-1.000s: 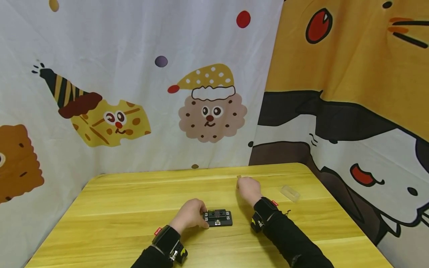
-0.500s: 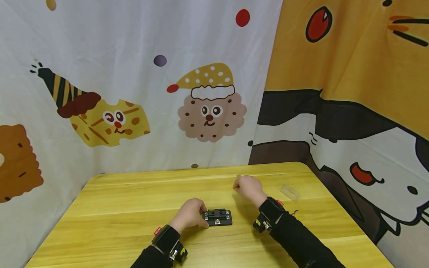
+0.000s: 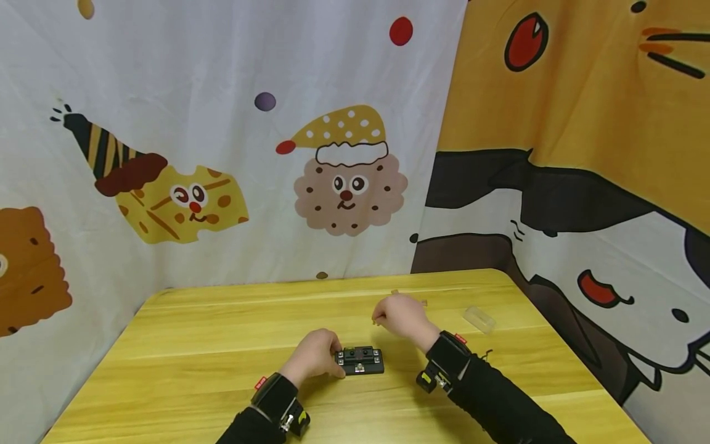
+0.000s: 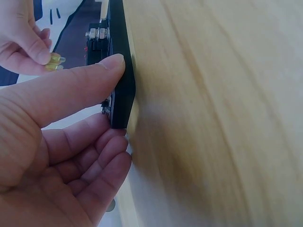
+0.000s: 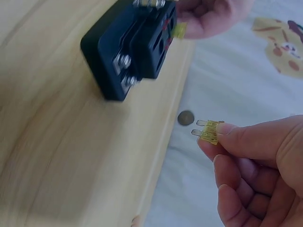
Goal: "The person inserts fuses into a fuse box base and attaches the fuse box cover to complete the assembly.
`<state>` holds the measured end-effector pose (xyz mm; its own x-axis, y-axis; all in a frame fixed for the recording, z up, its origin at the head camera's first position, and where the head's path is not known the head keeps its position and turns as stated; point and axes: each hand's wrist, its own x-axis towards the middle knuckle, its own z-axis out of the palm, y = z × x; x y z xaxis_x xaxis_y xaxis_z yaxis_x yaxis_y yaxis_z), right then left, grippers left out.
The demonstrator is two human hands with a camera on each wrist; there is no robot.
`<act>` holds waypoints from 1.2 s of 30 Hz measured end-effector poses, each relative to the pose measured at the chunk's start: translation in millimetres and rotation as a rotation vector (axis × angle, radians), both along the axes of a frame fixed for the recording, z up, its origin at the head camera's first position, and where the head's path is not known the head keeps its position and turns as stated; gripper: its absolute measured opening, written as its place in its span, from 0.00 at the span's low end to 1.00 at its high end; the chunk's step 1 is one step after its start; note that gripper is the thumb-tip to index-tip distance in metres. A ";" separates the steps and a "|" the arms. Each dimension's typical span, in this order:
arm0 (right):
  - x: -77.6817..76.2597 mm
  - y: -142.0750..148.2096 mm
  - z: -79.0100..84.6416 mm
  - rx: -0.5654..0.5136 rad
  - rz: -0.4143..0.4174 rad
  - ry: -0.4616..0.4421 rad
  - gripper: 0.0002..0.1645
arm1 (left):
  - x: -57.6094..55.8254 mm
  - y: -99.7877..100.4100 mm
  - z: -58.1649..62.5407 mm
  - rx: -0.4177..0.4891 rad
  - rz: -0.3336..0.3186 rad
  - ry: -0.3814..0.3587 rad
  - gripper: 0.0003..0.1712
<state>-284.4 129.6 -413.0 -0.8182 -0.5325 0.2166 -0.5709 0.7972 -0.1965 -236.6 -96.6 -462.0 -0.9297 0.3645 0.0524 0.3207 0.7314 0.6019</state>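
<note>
My left hand (image 3: 313,356) holds the left end of a black fuse block (image 3: 359,360) on the table, its thumb along the near edge in the left wrist view. Metal screw terminals stand out from the block. A yellow blade fuse (image 5: 180,30) sits in the block near the left fingers. Up and to the right of the block, my right hand (image 3: 405,316) pinches another yellow blade fuse (image 5: 209,131) between thumb and index finger. The two metal prongs of that fuse point away from the fingertips, toward the block's side in the right wrist view.
A clear plastic case (image 3: 479,320) lies to the right of my right hand on the wooden table (image 3: 222,320). Two small pieces, one tan (image 3: 395,291) and one reddish (image 3: 424,303), lie just behind that hand. A cartoon-print curtain (image 3: 222,123) hangs behind the table.
My right hand has come left and nearer to the fuse block, with the fuse now showing at its fingertips. A small reddish piece is uncovered behind it. The left hand stays put.
</note>
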 end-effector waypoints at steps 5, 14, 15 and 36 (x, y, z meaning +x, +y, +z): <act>6.8 -8.6 3.0 0.006 0.039 0.003 0.04 | -0.9 0.1 -0.6 -0.011 -0.001 0.011 0.24; 19.6 -24.0 4.2 0.021 0.092 -0.015 0.03 | -0.5 -0.3 1.3 -0.002 -0.009 0.011 0.23; 21.2 -25.4 4.1 0.021 0.099 -0.017 0.03 | -0.5 -0.3 1.6 -0.005 -0.008 0.009 0.23; 34.7 -43.2 -11.0 0.057 0.185 0.004 0.03 | -1.9 -1.0 -0.6 0.001 -0.016 0.005 0.22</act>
